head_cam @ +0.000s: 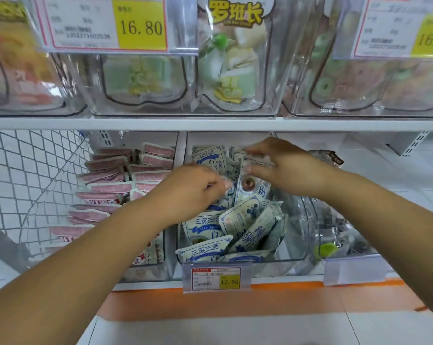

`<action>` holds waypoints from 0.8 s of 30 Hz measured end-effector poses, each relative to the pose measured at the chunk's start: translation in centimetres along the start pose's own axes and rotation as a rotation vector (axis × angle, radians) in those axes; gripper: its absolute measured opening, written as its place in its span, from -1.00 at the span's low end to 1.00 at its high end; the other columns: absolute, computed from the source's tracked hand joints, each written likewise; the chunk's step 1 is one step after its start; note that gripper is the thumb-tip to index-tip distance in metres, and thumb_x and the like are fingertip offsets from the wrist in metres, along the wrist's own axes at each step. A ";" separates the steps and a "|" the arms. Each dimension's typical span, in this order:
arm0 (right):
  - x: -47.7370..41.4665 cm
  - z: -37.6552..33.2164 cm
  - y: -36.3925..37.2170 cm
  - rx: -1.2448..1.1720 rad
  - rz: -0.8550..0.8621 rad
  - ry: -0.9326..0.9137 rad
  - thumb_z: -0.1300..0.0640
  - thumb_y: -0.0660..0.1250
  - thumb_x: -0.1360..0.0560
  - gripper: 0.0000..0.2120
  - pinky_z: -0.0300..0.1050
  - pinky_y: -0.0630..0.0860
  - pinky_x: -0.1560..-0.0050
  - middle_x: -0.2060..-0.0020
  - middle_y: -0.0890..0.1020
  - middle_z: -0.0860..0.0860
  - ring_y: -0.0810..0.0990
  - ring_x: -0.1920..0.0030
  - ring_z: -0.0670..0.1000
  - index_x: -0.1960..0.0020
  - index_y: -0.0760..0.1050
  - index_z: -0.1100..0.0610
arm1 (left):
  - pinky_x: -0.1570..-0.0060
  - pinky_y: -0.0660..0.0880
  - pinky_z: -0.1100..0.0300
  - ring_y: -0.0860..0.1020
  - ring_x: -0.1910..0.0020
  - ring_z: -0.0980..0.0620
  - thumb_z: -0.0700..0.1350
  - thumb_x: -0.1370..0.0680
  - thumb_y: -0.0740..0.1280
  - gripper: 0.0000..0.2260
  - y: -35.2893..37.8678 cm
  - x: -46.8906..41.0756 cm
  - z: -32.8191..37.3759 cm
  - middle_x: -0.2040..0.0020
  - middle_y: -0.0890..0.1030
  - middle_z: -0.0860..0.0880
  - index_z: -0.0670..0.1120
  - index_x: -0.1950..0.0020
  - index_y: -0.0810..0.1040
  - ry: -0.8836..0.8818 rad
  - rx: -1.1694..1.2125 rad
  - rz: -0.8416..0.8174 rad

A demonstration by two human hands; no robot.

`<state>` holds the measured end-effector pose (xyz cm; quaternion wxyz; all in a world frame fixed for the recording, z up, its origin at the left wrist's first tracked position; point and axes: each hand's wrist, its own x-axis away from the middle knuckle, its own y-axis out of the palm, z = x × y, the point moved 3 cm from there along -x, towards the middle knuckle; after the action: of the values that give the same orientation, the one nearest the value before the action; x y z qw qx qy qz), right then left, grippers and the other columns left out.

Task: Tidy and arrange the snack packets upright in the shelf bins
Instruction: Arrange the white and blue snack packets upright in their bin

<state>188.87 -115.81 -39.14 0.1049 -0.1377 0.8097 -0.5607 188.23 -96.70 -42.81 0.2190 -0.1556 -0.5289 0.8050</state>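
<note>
White floor tiles (235, 329), orange strip (235, 302) past them; over the clear bin (295, 235) of white-blue packets (240, 217) my left hand (188, 192) is curled, can't tell on what, right hand (285, 168) spread loose.

The clear plastic bins (297, 232) are looking glossy and smooth, catching glare. The white-and-blue packets (240, 220) are showing crinkled plastic film with a slight sheen, and the pink packets (106, 175) are looking flatter and smoother. The price tag (215, 280) is showing matt paper behind a shiny plastic cover. The wire mesh (24, 170) and shelf edge (135, 124) are looking like white-painted metal.
</note>
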 end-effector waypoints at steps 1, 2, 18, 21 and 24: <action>1.4 -0.3 -0.1 -0.082 -0.030 -0.003 -0.19 0.26 -0.52 -0.55 -0.18 0.41 -0.22 -0.24 0.52 -0.11 0.51 -0.18 -0.09 -0.37 0.40 -0.11 | -0.27 0.40 -0.01 0.55 -0.10 0.07 0.47 -0.45 0.05 -0.40 0.1 0.5 0.5 -0.07 0.65 0.10 0.10 -0.11 0.64 -0.008 0.031 -0.069; 2.9 -0.6 0.5 -0.086 -0.112 -0.018 -0.22 0.26 -0.50 -0.56 -0.16 0.43 -0.24 -0.23 0.53 -0.15 0.52 -0.17 -0.11 -0.35 0.41 -0.15 | -0.30 0.37 -0.01 0.54 -0.12 0.09 0.55 -0.37 0.05 -0.33 0.4 1.1 1.2 -0.09 0.64 0.13 0.14 -0.13 0.63 -0.008 -0.022 -0.143; 5.7 -0.6 2.6 -0.573 0.349 0.128 0.05 0.38 -0.52 -0.93 -0.20 0.42 0.32 0.34 0.58 -0.05 0.45 0.37 -0.13 0.15 0.58 -0.02 | 0.03 0.53 0.31 0.58 0.03 0.28 -0.07 -0.56 0.40 -0.75 2.1 3.8 3.8 -0.05 0.61 0.20 0.16 -0.19 0.48 -0.172 0.551 0.178; 5.3 -0.8 2.1 -0.645 0.357 0.127 0.04 0.30 -0.57 -0.91 0.09 0.51 0.26 0.25 0.60 0.12 0.50 0.32 0.01 0.08 0.56 -0.08 | 0.06 0.47 0.36 0.52 0.08 0.32 -0.11 -0.60 0.34 -0.85 2.0 3.2 3.9 0.07 0.56 0.23 0.06 -0.16 0.54 -0.202 0.564 0.245; 5.2 -0.3 1.5 -0.638 0.303 0.115 0.05 0.26 -0.59 -0.86 0.15 0.56 0.09 0.12 0.62 0.18 0.58 0.14 0.23 -0.09 0.50 -0.15 | 0.12 0.41 0.42 0.48 0.10 0.38 -0.13 -0.62 0.31 -0.86 1.9 2.8 3.6 0.10 0.54 0.26 0.06 -0.15 0.53 -0.206 0.591 0.266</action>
<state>183.75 -116.75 -40.52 0.0926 -0.0101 0.9598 -0.2647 183.71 -98.75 -43.21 0.0931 -0.0711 -0.2669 0.9566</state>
